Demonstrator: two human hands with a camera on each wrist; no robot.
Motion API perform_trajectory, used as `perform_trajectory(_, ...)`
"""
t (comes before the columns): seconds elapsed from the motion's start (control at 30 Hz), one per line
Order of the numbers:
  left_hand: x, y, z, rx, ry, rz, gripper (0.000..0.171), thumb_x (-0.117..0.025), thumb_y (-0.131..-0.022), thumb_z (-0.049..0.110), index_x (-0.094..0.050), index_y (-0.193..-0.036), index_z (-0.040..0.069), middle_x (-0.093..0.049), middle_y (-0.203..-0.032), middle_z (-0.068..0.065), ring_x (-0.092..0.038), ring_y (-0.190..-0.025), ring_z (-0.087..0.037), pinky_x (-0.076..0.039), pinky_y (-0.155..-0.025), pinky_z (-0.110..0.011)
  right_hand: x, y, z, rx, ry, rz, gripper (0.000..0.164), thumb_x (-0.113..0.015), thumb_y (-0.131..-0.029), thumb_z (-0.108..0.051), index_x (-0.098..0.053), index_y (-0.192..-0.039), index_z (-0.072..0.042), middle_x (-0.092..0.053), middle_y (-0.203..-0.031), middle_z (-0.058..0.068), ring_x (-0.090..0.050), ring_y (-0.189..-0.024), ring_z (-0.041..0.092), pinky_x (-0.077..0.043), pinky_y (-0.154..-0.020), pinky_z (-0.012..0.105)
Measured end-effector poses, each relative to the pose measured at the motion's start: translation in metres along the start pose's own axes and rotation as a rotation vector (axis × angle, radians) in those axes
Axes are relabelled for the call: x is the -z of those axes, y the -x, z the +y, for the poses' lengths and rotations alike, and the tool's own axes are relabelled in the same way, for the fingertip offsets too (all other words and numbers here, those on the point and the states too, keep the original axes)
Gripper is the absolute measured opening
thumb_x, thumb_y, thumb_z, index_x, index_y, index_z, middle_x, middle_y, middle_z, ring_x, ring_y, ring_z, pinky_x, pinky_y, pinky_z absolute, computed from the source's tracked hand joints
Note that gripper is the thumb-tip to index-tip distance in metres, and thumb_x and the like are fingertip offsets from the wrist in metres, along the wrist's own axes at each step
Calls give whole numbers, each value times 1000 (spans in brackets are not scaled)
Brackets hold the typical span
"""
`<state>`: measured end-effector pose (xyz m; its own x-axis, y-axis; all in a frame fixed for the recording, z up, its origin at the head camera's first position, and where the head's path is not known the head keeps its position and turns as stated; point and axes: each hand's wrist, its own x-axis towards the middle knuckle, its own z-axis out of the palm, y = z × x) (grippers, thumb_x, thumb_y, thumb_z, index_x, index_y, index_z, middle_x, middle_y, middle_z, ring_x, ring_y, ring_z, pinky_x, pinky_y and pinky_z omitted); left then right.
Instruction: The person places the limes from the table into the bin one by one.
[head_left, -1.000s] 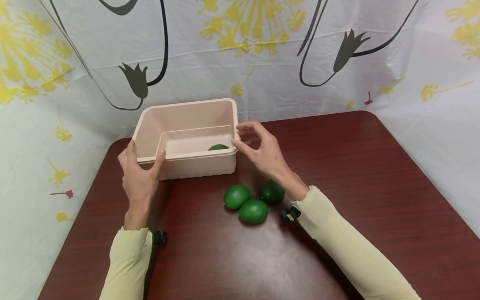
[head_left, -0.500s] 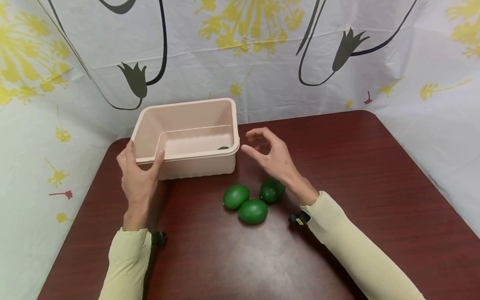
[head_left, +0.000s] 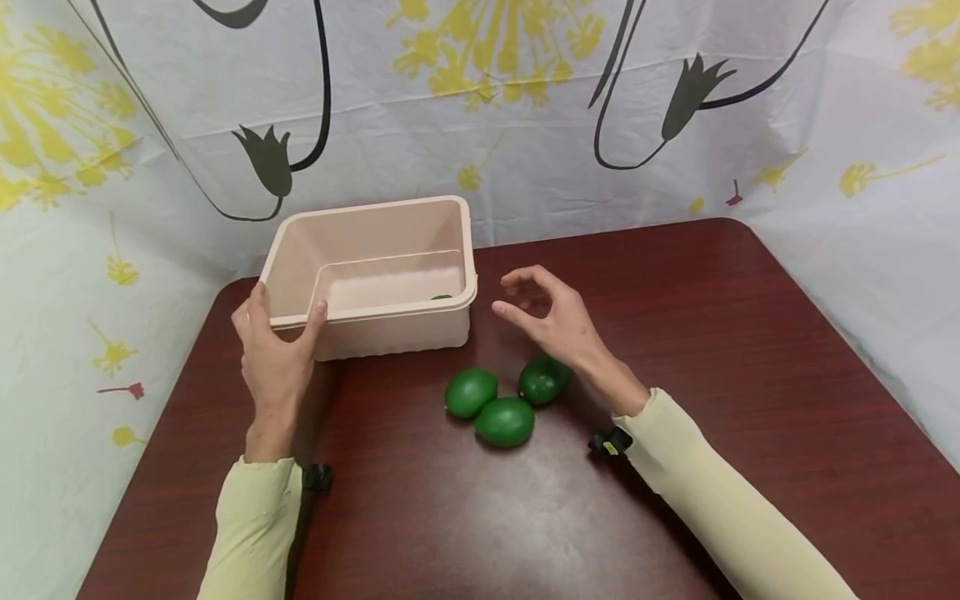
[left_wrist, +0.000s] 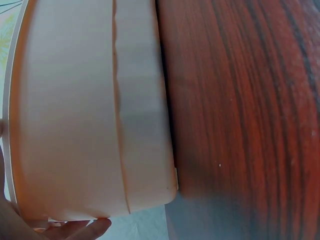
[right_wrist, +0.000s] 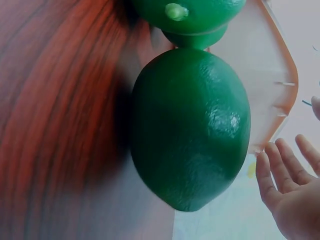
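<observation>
A pale pink plastic bin (head_left: 390,332) stands at the back left of the table. My left hand (head_left: 279,358) grips its front left corner, thumb on the front rim and fingers round the left side. In the left wrist view, fingertips (left_wrist: 102,225) press the bin's outer wall (left_wrist: 70,110). Just the top of a green lime (head_left: 442,297) shows inside, mostly hidden by the front wall. Right of the bin, my right hand (head_left: 566,325) hovers with nothing in it, fingers loosely bent. Below it lie three limes (head_left: 505,421) grouped together; one lime (right_wrist: 190,130) fills the right wrist view.
The dark red wooden table (head_left: 675,333) extends to the right and toward me. Behind it hangs a white sheet (head_left: 540,183) printed with yellow and grey flowers, close behind the bin. A small black device (head_left: 611,443) sits on the right wrist.
My right hand has drawn away from the bin's right rim, toward the right and nearer me. The lime inside has shifted rightward and shows less. My left hand stays on the corner.
</observation>
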<state>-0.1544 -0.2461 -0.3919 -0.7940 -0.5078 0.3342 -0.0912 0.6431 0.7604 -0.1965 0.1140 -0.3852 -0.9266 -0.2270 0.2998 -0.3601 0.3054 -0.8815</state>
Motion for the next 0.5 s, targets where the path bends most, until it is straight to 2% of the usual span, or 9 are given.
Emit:
perform_trajectory(0.07,0,0,0,1,0,-2,93,-71,-86,65,-33,-164,32,-37,-163,-4,-55,-134,-48,-39,-106,-69,1,1,2,-11,7,-11,39,-80,-93,-30,-67,-125,-12,-70,-121,3,-71,-110,28,-55,-96,45)
perform_trajectory(0.23,0,-1,0,0,1,-1,93,-71,-86,65,-34,-164,32,-37,-163,-4,-55,-135,-48,-39,-106,-69,3,4,6,-25,29,-23,34,-80,-93,-31,-69,-123,-17,-71,-120,1,-70,-104,18,-55,-93,43)
perform_trajectory(0.5,1,-3,0,5,-1,-12,93,-71,-86,65,-33,-164,32,-37,-163,-3,-54,-135,-47,-39,-107,-68,8,9,10,-62,28,-53,30,-80,-92,-32,-70,-118,-20,-72,-118,1,-71,-103,18,-56,-91,41)
